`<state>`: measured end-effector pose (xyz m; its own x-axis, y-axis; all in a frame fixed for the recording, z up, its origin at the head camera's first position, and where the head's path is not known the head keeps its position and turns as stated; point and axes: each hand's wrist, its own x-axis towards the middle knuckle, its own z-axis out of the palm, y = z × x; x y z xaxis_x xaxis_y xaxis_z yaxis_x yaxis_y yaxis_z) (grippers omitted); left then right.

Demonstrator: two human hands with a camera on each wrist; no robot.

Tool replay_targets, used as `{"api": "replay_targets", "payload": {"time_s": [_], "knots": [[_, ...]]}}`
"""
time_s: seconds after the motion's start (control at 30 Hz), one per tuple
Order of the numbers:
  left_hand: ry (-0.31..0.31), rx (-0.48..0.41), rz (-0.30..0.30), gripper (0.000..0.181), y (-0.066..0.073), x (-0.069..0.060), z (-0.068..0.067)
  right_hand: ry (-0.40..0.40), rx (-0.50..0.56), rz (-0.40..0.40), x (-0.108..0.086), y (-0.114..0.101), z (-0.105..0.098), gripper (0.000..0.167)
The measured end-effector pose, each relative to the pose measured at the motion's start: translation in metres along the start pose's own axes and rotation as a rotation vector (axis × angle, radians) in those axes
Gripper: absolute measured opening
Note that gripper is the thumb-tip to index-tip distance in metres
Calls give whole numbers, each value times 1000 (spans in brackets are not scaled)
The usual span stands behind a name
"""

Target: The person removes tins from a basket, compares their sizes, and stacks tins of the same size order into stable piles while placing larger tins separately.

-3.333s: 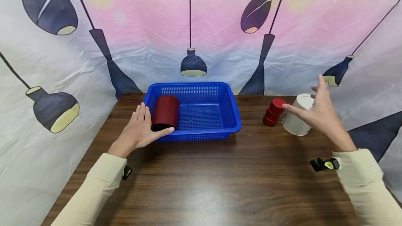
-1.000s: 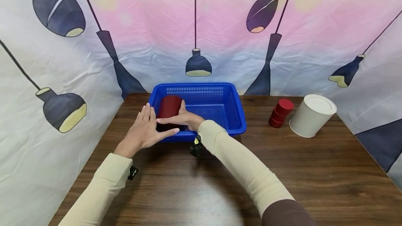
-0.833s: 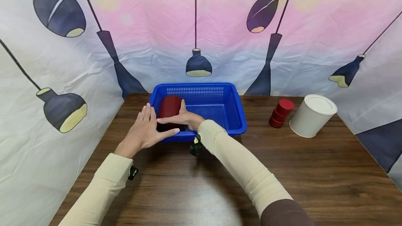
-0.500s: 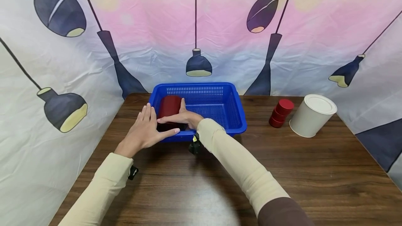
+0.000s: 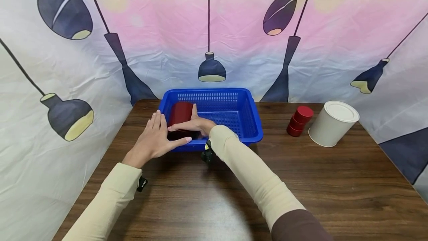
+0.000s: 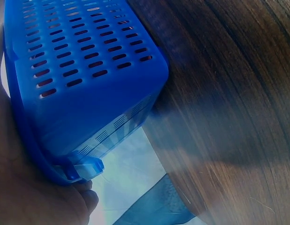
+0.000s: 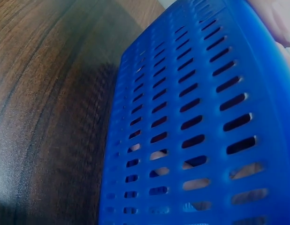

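Note:
In the head view a dark red canister (image 5: 181, 111) lies on its side at the left end of a blue slotted basket (image 5: 252, 116). My left hand (image 5: 150, 137) rests on the basket's near left corner, fingers straight along the left rim and thumb across the front rim. Reaching inside, my right hand (image 5: 195, 124) holds the canister, its thumb over the near part and a finger along the right side; the other fingers are mostly hidden. Both wrist views show mainly the basket's slotted walls, and the right wrist view gives glimpses of fingers through the slots.
A stack of small red round tins (image 5: 299, 121) stands right of the basket. Close beside it is a white lidded can (image 5: 333, 124). All stand on a brown wooden table (image 5: 187, 192), with a printed cloth (image 5: 160, 21) hanging behind.
My right hand has moved left from beside the white can into the basket, onto the canister. During the last second it has barely shifted. My left hand has stayed on the basket's corner.

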<state>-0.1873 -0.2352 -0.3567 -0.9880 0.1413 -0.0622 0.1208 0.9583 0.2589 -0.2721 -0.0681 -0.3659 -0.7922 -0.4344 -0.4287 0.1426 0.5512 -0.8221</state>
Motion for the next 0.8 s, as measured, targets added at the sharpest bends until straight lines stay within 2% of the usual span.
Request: {"api": "replay_targets", "payload": {"time_s": [0.3, 0.57, 0.8], "knots": [[-7, 4, -7, 135, 1, 0, -1, -5, 109, -32, -5, -1, 1, 137], [-5, -1, -7, 134, 0, 0, 0, 7, 95, -20, -6, 3, -2, 139], [0, 20, -2, 134, 0, 1, -1, 22, 120, -30, -13, 0, -18, 139]]}}
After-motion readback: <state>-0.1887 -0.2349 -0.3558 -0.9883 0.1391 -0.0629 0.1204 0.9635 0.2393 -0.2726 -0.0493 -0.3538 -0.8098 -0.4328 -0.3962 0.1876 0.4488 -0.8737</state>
